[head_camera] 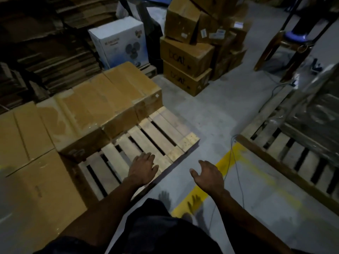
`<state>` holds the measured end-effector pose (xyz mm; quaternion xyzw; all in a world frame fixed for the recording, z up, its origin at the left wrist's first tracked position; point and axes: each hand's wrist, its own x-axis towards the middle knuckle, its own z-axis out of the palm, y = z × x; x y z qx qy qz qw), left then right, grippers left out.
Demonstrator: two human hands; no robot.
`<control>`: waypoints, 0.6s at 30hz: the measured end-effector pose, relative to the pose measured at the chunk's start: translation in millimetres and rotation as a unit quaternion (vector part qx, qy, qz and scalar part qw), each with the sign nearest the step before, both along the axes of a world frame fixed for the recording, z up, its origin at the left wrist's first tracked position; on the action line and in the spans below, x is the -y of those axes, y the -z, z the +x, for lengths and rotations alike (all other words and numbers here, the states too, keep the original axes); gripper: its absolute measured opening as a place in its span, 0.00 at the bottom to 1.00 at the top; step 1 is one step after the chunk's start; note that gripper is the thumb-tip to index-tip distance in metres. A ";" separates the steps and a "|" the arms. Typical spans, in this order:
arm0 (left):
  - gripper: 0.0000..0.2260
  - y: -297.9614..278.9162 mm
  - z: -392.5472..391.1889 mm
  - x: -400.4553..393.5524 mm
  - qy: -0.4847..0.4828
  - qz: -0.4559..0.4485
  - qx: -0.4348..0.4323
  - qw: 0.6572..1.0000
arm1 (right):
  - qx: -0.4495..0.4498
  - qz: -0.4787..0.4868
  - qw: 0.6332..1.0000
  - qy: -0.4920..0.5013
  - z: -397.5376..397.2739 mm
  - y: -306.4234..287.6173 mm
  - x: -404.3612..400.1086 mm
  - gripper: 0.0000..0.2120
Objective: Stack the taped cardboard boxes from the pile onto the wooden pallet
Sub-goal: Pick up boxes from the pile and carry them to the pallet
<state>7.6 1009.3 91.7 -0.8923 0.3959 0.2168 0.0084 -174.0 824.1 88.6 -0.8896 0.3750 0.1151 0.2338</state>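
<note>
A wooden pallet [156,132] lies on the floor ahead of me, its near right slats bare. Taped cardboard boxes [102,105] stand in a row along its far side, and more taped boxes [34,180] fill its left part. My left hand [143,167] hovers palm down over the pallet's near edge, fingers apart, holding nothing. My right hand [207,175] is out over the floor to the right of the pallet, open and empty. A pile of brown boxes [187,57] stands farther back, past the pallet.
A white fan carton [119,41] stands behind the pallet beside flattened cardboard stacks [55,43]. A second pallet [293,158] with wrapped goods is at the right. A thin cable [236,162] crosses the yellow floor line [223,165]. A chair [286,43] stands at the far right.
</note>
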 end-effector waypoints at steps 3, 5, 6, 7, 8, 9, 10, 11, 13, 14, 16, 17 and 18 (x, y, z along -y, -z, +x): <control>0.27 -12.6 9.4 65.7 -0.006 -0.023 0.002 1.000 | 0.012 0.008 1.000 0.000 12.0 -12.5 65.1 0.33; 0.27 -13.5 19.3 109.6 -0.001 -0.033 0.003 0.999 | 0.014 0.004 1.000 0.003 22.7 -13.4 106.4 0.33; 0.26 -11.7 25.2 131.9 -0.001 -0.037 0.000 0.999 | 0.015 -0.001 1.000 0.006 29.5 -12.3 127.5 0.32; 0.27 -9.7 30.0 150.8 0.001 -0.039 -0.001 0.999 | 0.016 -0.005 1.000 0.007 35.7 -10.4 145.3 0.32; 0.29 -5.6 37.8 174.1 0.001 -0.039 -0.002 0.999 | 0.016 -0.006 1.000 0.008 44.8 -6.9 168.4 0.32; 0.31 0.2 46.8 197.3 0.003 -0.040 -0.002 0.999 | 0.014 -0.005 1.000 0.008 54.4 -3.0 191.5 0.32; 0.32 7.6 58.3 222.8 0.006 -0.042 -0.002 0.999 | 0.012 -0.006 1.000 0.007 66.1 1.5 217.0 0.33; 0.31 14.1 70.4 247.7 0.006 -0.041 -0.004 0.999 | 0.009 -0.006 1.000 0.006 78.4 4.0 241.9 0.33; 0.27 25.3 94.3 294.1 0.001 -0.038 -0.015 0.999 | 0.004 -0.007 1.000 0.007 102.1 7.1 288.7 0.33; 0.26 28.8 107.0 318.2 -0.004 -0.038 -0.026 0.999 | -0.001 -0.005 1.000 0.009 113.8 8.4 313.5 0.33; 0.28 28.6 133.3 365.7 -0.003 -0.023 -0.036 0.999 | -0.010 -0.003 1.000 0.011 137.1 4.8 361.5 0.33; 0.30 25.7 144.1 385.0 0.002 -0.017 -0.035 0.999 | -0.013 -0.003 1.000 0.010 146.2 1.2 380.5 0.33; 0.32 22.4 157.0 408.9 0.006 -0.013 -0.036 0.999 | -0.015 -0.002 1.000 0.014 156.8 -2.9 403.4 0.33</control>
